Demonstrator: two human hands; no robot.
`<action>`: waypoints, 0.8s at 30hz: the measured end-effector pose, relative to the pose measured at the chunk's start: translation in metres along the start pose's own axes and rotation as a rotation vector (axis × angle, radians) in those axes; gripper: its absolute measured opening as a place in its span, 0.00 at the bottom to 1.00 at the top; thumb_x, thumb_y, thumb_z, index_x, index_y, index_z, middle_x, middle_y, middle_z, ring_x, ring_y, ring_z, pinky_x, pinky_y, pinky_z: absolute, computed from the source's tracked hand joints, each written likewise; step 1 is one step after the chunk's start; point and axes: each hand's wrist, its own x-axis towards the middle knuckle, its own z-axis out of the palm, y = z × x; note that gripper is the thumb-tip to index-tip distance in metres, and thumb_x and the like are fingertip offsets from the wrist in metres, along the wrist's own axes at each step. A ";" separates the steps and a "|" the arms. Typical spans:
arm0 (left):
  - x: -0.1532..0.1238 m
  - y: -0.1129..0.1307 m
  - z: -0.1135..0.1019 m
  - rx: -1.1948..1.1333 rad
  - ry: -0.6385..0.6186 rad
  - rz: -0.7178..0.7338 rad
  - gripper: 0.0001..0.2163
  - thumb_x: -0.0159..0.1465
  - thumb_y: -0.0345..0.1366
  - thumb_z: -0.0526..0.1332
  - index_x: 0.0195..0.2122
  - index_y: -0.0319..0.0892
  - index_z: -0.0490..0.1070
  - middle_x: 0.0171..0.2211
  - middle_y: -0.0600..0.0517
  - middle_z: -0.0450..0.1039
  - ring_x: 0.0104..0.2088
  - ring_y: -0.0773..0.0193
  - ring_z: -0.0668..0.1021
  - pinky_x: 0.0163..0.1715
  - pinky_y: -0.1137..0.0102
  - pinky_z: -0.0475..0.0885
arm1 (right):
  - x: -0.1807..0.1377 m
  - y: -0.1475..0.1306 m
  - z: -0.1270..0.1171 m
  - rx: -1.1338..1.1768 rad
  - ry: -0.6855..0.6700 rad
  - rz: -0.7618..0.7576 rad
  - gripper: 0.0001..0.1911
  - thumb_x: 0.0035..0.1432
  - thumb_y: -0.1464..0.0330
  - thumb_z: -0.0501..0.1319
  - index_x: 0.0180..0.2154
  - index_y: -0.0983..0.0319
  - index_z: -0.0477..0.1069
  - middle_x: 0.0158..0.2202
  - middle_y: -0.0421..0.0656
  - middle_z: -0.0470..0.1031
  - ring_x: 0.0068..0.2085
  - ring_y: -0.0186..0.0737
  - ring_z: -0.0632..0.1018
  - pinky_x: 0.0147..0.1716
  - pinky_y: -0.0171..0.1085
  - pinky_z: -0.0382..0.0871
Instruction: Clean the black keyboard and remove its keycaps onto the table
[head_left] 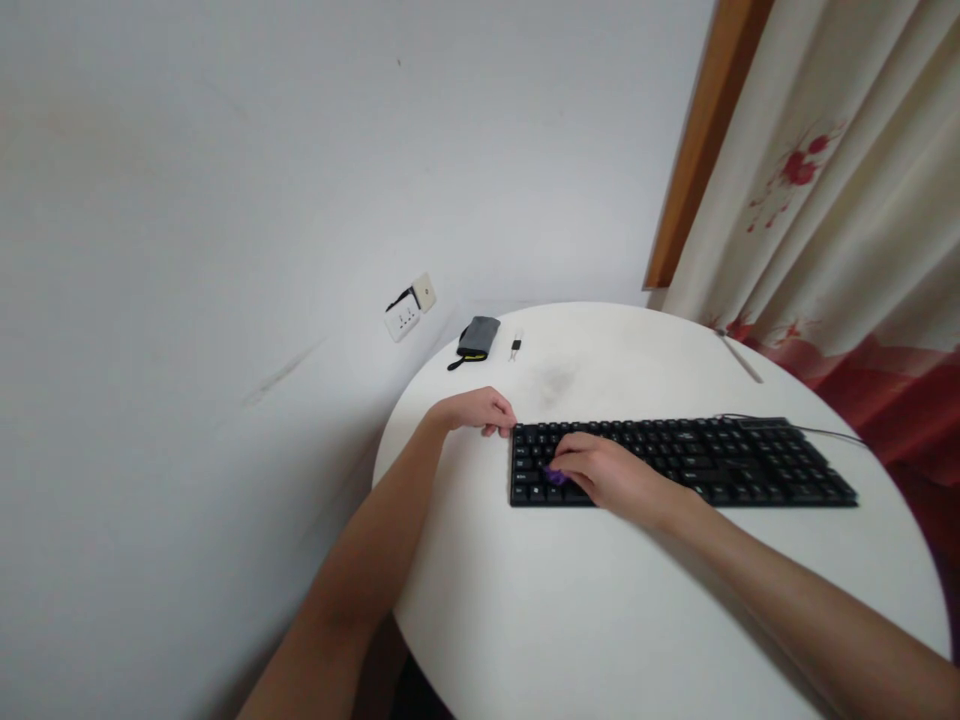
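A black keyboard (720, 460) lies across a round white table (600, 610). My left hand (480, 410) rests at the keyboard's far left corner, fingers curled down against its edge. My right hand (611, 472) lies over the keys at the left end, fingers closed around a small purple thing (556, 477) pressed onto the keys. What the purple thing is I cannot make out.
A grey pouch with a black and yellow strap (477, 338) and a small black and white tool (515, 347) lie at the table's far edge. A wall socket (409, 308) sits on the white wall. A flowered curtain (840, 200) hangs at the right. The keyboard cable (829, 432) trails right.
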 end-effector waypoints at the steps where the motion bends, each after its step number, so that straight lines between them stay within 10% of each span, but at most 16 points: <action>1: 0.000 0.000 0.000 0.002 -0.001 -0.002 0.12 0.55 0.42 0.63 0.30 0.37 0.77 0.27 0.50 0.77 0.19 0.72 0.68 0.21 0.74 0.59 | -0.001 0.006 -0.001 -0.058 0.036 0.065 0.15 0.65 0.77 0.53 0.41 0.62 0.78 0.39 0.48 0.77 0.41 0.41 0.77 0.43 0.38 0.71; 6: 0.000 0.000 0.000 -0.001 0.001 -0.011 0.11 0.55 0.41 0.63 0.31 0.37 0.77 0.28 0.50 0.77 0.19 0.72 0.68 0.21 0.75 0.58 | -0.003 0.017 -0.006 -0.155 0.172 0.250 0.14 0.64 0.76 0.54 0.41 0.63 0.79 0.37 0.49 0.77 0.40 0.44 0.77 0.44 0.41 0.71; 14: 0.001 -0.003 -0.001 0.007 -0.010 0.007 0.12 0.56 0.42 0.63 0.31 0.37 0.77 0.28 0.50 0.77 0.19 0.72 0.68 0.21 0.74 0.58 | 0.000 -0.021 0.002 0.080 -0.046 -0.087 0.14 0.65 0.76 0.54 0.40 0.61 0.79 0.41 0.46 0.77 0.42 0.38 0.77 0.43 0.35 0.71; 24: 0.003 -0.006 -0.001 -0.005 -0.008 0.000 0.13 0.56 0.44 0.64 0.30 0.37 0.77 0.27 0.50 0.77 0.19 0.72 0.68 0.21 0.75 0.58 | -0.001 0.008 -0.003 -0.147 0.144 0.204 0.13 0.64 0.76 0.55 0.41 0.63 0.78 0.38 0.49 0.76 0.41 0.43 0.76 0.45 0.40 0.71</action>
